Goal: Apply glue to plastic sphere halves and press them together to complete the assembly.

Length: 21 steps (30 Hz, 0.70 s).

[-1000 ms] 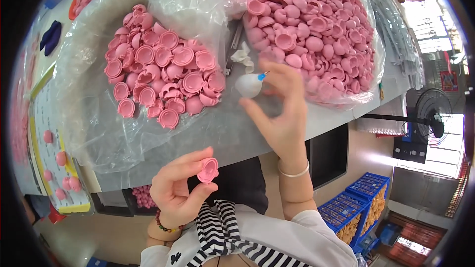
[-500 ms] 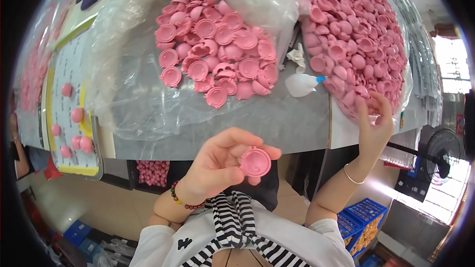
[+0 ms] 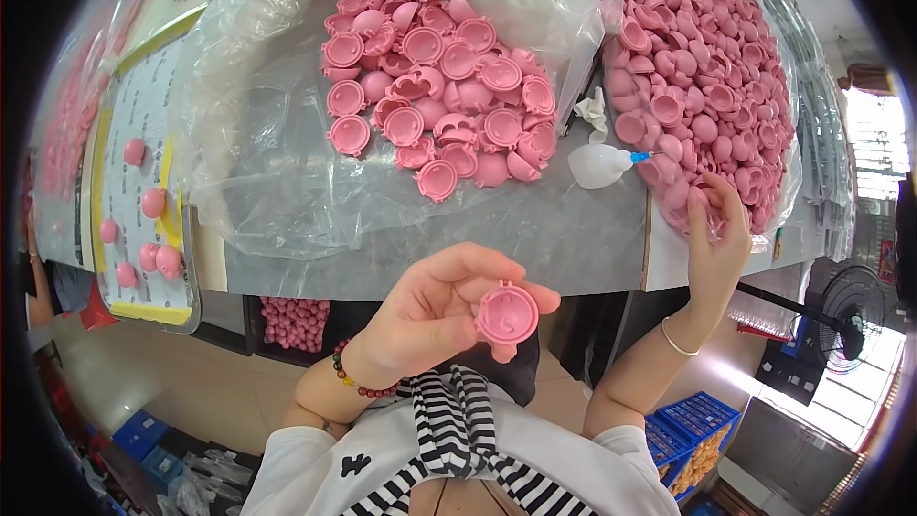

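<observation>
My left hand [image 3: 427, 311] pinches a round pink plastic half-shell [image 3: 507, 313] between thumb and fingers, above the table's front edge. Its hollow, rimmed side is turned up, and a small tab sticks out at its lower end. My right hand [image 3: 716, 239] reaches to the near edge of the large heap of pink half-shells [image 3: 688, 86] on the right. Its fingertips close around one pink half-shell [image 3: 700, 199], partly hidden by the fingers. Beside that heap lies a white squeeze bottle [image 3: 599, 166] with a blue tip.
A looser pile of half-shells [image 3: 439, 105] lies on clear plastic sheeting [image 3: 258, 182] over the grey table [image 3: 420, 268]. At left, a tray [image 3: 143, 311] holds several pink balls. Below the table sits a bin of pink pieces [image 3: 294, 323]. A crumpled white tissue [image 3: 592, 113] lies near the bottle.
The view has shifted slightly, so the table's contents sit farther right. My right hand's fingers have drawn closer together at the heap's edge. My left hand still holds its half-shell.
</observation>
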Available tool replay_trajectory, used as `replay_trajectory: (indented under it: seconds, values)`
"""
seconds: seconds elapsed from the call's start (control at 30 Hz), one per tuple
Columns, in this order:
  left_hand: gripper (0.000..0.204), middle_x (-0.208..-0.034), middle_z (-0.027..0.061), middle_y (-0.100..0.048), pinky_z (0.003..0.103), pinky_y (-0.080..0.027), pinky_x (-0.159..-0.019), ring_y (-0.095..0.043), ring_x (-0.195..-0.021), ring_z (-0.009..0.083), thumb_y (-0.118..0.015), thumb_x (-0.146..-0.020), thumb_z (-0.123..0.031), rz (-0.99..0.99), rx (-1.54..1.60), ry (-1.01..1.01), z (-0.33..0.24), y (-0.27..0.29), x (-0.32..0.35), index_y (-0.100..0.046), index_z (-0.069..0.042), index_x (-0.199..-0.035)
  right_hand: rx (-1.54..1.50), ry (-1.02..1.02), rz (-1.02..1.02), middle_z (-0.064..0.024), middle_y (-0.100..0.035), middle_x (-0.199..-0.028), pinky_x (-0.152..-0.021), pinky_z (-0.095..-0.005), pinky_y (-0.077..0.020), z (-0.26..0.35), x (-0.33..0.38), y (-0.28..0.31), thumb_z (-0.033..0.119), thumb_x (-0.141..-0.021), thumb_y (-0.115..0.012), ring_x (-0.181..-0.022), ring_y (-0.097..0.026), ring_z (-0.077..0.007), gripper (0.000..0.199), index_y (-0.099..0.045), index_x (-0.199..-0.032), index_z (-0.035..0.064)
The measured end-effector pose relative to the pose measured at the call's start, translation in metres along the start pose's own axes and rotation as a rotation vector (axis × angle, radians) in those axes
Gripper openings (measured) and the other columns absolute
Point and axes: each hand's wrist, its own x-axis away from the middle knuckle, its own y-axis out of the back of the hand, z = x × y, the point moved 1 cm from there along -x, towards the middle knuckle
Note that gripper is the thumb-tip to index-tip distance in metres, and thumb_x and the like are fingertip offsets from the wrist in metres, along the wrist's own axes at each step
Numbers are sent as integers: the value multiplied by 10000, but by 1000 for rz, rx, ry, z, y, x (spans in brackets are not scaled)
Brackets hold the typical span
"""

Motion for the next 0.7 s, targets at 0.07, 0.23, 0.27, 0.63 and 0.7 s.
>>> replay_trajectory:
  seconds: [0.07, 0.23, 0.27, 0.63, 0.7]
  values:
    - [421, -1184, 241, -467, 268, -453, -785, -571, -837, 138, -554, -824, -74, 41, 322, 78, 2, -1, -2, -387, -32, -1208, 4, 55, -3, -68, -582, -779, -661, -254, -409, -2, -1, 0, 97, -767, -601, -691, -505, -139, 181, -590, -928, 16]
    - [423, -1179, 231, -473, 290, -441, -817, -572, -847, 150, -540, -822, -52, 13, 254, 74, 2, -1, -1, -380, -33, -1213, -280, 18, -262, -70, -599, -896, -669, -220, -406, 0, 9, 5, 66, -781, -593, -769, -524, -107, 207, -575, -966, -24]
    - [422, -1176, 227, -476, 296, -438, -832, -575, -876, 163, -540, -815, -32, -17, 134, 54, 0, -2, 0, -383, -27, -1207, -351, 62, -350, -78, -598, -926, -674, -214, -409, 1, 12, 7, 54, -782, -592, -789, -531, -108, 228, -568, -988, -41]
    - [425, -1118, 232, -517, 311, -437, -867, -530, -1033, 208, -598, -732, 77, -216, -596, -238, -11, -15, 4, -431, 63, -1123, -463, 51, 317, -94, -592, -778, -627, -281, -453, 54, 59, -27, -5, -595, -694, -699, -567, -224, 328, -612, -912, 13]
    - [427, -1113, 232, -522, 311, -440, -862, -527, -1038, 211, -594, -744, 61, -208, -546, -179, -13, -15, 4, -423, 61, -1135, -324, 189, 232, -91, -585, -782, -620, -286, -453, 55, 57, -25, 1, -597, -694, -706, -561, -233, 322, -607, -907, 19]
